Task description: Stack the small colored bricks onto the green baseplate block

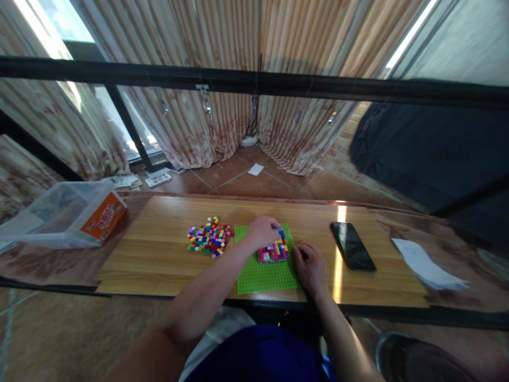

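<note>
A green studded baseplate [266, 280] lies on the wooden board, carrying a block of multicoloured toy bricks [273, 253] built up in its upper right part. My left hand [262, 231] reaches over the far side of that block, fingers pinched together at its far edge; whatever they grip is too small to make out. Beside the plate's right edge rests my right hand [312, 266], its fingers curled and thumb closed toward them. What it may hold is hidden. To the left of the plate sits a pile of loose small bricks [210, 237] in many colours.
A black phone [352, 245] lies on the wooden board [159, 265] at right, with white papers [429, 263] beyond it. At far left stands a clear plastic box [59, 212] with an orange label. A dark horizontal bar [238, 78] crosses in front of the curtains.
</note>
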`<state>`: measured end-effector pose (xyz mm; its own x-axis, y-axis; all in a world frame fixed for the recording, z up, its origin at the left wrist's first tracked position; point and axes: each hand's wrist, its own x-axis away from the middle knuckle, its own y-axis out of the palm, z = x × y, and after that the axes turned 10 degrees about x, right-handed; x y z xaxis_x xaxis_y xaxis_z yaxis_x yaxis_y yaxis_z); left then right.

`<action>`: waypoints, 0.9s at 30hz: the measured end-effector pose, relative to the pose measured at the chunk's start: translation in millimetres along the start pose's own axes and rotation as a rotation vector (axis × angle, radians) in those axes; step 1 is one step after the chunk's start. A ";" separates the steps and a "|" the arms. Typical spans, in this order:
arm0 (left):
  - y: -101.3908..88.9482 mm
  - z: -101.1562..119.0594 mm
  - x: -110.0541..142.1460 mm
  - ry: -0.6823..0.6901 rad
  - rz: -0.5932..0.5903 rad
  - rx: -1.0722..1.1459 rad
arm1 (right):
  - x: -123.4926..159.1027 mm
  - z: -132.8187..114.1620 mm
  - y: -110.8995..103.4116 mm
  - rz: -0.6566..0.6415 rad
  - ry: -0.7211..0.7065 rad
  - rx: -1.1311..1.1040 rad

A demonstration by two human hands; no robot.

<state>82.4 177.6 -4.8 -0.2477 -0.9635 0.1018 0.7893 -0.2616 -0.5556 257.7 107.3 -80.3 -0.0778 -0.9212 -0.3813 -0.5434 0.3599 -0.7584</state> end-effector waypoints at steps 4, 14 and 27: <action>0.0 -4.0 6.1 0.061 0.011 0.047 | 0.3 0.4 0.9 0.017 -0.007 -0.011; -40.0 -47.9 67.0 0.173 0.339 0.221 | 0.4 2.9 2.0 0.026 -0.013 -0.002; -81.9 -120.3 133.6 -0.009 0.479 -0.036 | 1.8 7.8 3.3 0.037 -0.032 0.010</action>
<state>-83.0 77.1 -45.0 0.1441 -0.9756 -0.1657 0.7933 0.2139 -0.5700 262.3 108.0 -87.6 -0.0704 -0.9020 -0.4259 -0.5318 0.3952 -0.7490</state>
